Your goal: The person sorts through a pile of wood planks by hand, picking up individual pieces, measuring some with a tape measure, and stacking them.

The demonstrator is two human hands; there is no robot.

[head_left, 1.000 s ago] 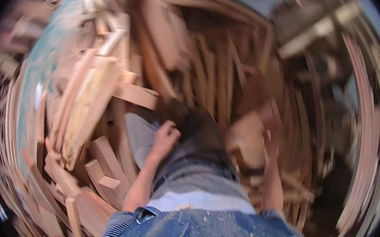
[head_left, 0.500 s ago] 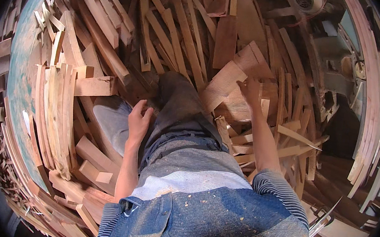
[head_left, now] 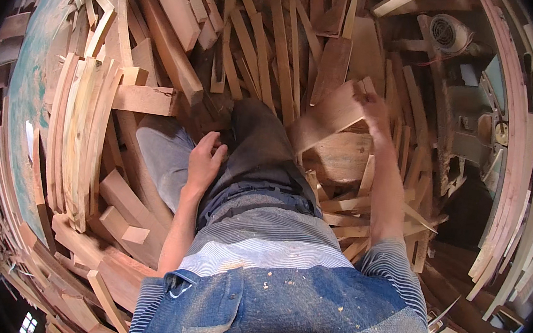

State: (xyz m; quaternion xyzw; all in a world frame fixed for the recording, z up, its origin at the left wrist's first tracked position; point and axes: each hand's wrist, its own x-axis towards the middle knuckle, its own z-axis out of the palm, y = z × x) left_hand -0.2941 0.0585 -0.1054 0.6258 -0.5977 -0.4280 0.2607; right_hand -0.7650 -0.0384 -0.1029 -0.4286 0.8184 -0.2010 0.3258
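My right hand (head_left: 376,116) is closed on the right end of a flat wooden board (head_left: 329,118). The board slants from beside my knee up to the hand. Just below it lies a wider brown wooden panel (head_left: 338,155), partly covered by the board. My left hand (head_left: 205,160) hangs beside my thigh (head_left: 253,139), its fingers loosely bent and apart, with nothing visible in it. Left of that hand, a short wood block (head_left: 146,100) with a cracked face rests next to a stack of pale strips (head_left: 83,139).
Long wood strips (head_left: 277,52) lie heaped ahead of me. Thick planks (head_left: 168,54) lean at the far left, beside a dusty blue-green surface (head_left: 26,92). To the right are a round-grilled motor or fan (head_left: 444,33) and long stacked boards (head_left: 516,158). Splintered offcuts (head_left: 352,207) lie under my right forearm.
My right hand has closed on the board's end and turned the board, uncovering more of the panel below. My left hand stays near my thigh. The whole view has shifted slightly.
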